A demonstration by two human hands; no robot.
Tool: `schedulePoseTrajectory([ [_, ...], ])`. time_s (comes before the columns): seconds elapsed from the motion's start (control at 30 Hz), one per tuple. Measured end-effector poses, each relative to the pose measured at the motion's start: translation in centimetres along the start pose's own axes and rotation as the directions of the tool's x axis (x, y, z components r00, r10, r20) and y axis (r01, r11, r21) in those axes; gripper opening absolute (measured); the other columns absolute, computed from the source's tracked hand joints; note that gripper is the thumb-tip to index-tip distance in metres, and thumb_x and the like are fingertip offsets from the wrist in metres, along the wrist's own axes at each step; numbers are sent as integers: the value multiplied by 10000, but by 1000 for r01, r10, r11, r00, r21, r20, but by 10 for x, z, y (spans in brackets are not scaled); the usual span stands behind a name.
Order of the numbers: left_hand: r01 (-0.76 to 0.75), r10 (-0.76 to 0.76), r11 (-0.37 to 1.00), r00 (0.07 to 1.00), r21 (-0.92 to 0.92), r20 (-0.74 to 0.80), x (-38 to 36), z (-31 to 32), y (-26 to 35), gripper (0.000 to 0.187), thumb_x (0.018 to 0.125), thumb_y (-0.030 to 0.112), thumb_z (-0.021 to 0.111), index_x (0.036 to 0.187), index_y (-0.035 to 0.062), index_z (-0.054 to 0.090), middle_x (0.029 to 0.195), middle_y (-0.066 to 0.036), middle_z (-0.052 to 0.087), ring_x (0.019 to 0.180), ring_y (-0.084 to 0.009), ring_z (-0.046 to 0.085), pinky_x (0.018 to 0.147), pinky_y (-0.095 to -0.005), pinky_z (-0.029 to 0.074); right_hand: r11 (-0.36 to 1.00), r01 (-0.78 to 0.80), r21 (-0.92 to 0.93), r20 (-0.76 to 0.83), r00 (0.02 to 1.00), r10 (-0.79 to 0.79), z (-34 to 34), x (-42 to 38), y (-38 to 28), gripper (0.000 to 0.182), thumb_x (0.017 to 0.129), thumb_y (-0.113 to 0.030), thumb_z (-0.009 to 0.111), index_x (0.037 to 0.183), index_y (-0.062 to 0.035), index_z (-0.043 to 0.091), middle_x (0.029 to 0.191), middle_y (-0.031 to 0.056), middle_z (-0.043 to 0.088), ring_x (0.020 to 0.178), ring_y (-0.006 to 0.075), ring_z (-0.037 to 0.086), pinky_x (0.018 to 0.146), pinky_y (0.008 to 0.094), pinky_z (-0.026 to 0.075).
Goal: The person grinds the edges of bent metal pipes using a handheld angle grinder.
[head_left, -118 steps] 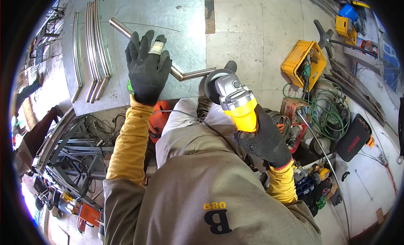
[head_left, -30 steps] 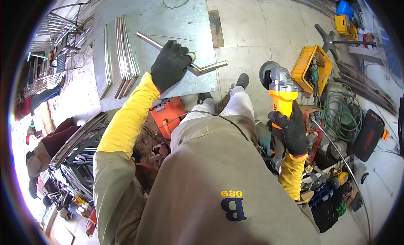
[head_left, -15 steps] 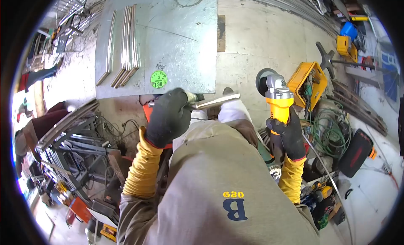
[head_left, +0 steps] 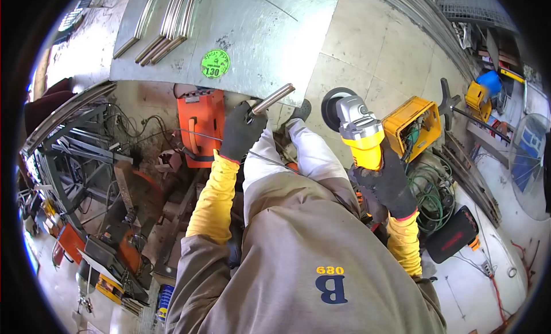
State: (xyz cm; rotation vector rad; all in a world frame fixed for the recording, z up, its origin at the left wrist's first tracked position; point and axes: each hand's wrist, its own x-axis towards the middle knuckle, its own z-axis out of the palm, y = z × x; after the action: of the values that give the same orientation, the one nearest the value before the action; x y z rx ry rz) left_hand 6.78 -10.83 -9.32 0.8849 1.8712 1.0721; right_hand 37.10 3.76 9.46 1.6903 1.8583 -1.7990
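In a black glove, my left hand (head_left: 243, 131) is closed around a short shiny metal tube (head_left: 274, 98), which points up and to the right toward the sheet's edge. My right hand (head_left: 385, 182), also gloved in black, grips the yellow body of an angle grinder (head_left: 361, 133). A dark round disc (head_left: 334, 109) sits at the grinder's head, facing left. Several metal tubes (head_left: 163, 38) lie side by side on the grey metal sheet (head_left: 252, 52) in front of me, near a green round sticker (head_left: 215, 64).
An orange machine (head_left: 201, 124) stands behind my left hand. To the right are a yellow crate (head_left: 412, 127) with cables, a coil of green hose (head_left: 436, 190) and a black case (head_left: 453, 235). Metal frames (head_left: 69, 156) crowd the left side. Long rods (head_left: 425, 18) lie at the back.
The view has shifted, uncovering more of the orange machine. The tube in my left hand now tilts more steeply upward. The grinder has turned slightly and stays in my right hand.
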Motion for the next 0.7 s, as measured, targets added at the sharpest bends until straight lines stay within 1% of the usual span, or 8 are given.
schedulePoseTrajectory([
  [0.03, -72, 73, 997, 997, 40, -36, 4, 2, -1, 135, 986, 120, 693, 1042, 0, 719, 734, -133, 651, 596, -220, 672, 586, -387, 522, 1000, -1, -12, 4, 1000, 1, 1, 0, -2, 645, 856, -181, 894, 1415, -29, 611, 1111, 103, 741, 949, 210, 691, 881, 385, 586],
  [0.07, -163, 173, 980, 982, 116, -79, 8, 5, -8, 142, 957, 135, 739, 1024, 10, 740, 811, -166, 693, 727, -321, 716, 668, -438, 554, 998, -7, -59, 30, 1000, 9, 4, -1, -6, 644, 861, -185, 887, 1419, -28, 608, 1124, 103, 745, 965, 209, 699, 886, 388, 587],
  [0.1, -160, 169, 981, 982, 107, -85, 9, 4, -10, 142, 957, 135, 739, 1024, 10, 740, 811, -166, 693, 727, -321, 716, 668, -438, 554, 994, -12, -105, 54, 998, 18, 6, -1, -9, 642, 866, -189, 879, 1423, -26, 606, 1138, 104, 750, 980, 209, 706, 892, 391, 587],
  [0.17, -229, 248, 917, 968, 328, -18, 10, 1, -14, 180, 903, 138, 771, 1041, 25, 749, 915, -196, 717, 871, -413, 705, 764, -500, 560, 997, -10, -73, 77, 997, 16, 9, -2, -5, 638, 880, -191, 862, 1436, -22, 599, 1166, 115, 756, 1005, 210, 718, 903, 391, 590],
  [0.4, -350, 372, 808, 927, 474, 51, 18, -3, -32, 290, 809, 139, 839, 1080, 84, 753, 1035, -169, 710, 991, -407, 663, 870, -526, 506, 995, -80, -54, 117, 989, 86, 18, -4, -10, 643, 874, -219, 873, 1415, -6, 599, 1198, 145, 750, 1029, 227, 723, 919, 403, 589],
  [0.53, -432, 459, 776, 886, 459, 58, 20, -7, -28, 326, 793, 117, 832, 1106, 84, 749, 1030, -166, 703, 995, -400, 666, 887, -522, 501, 987, -126, -102, 139, 981, 139, 21, -6, -27, 617, 880, -237, 882, 1384, -9, 607, 1186, 150, 748, 1025, 236, 722, 918, 408, 588],
  [0.63, -474, 506, 718, 858, 510, 87, 22, -11, -26, 361, 779, 95, 822, 1132, 89, 744, 1045, -159, 704, 1013, -393, 667, 899, -523, 499, 987, -59, -152, 150, 985, 82, 26, -6, -35, 600, 888, -254, 884, 1366, -15, 613, 1177, 150, 746, 1028, 243, 720, 921, 408, 585],
  [0.7, -514, 557, 674, 826, 531, 92, 24, -12, -28, 365, 781, 86, 807, 1140, 92, 743, 1036, -150, 698, 1036, -395, 662, 905, -533, 497, 987, 12, -157, 114, 994, 6, 29, -6, -33, 547, 896, -207, 910, 1321, -26, 617, 1036, 93, 731, 903, 200, 698, 823, 392, 582],
])
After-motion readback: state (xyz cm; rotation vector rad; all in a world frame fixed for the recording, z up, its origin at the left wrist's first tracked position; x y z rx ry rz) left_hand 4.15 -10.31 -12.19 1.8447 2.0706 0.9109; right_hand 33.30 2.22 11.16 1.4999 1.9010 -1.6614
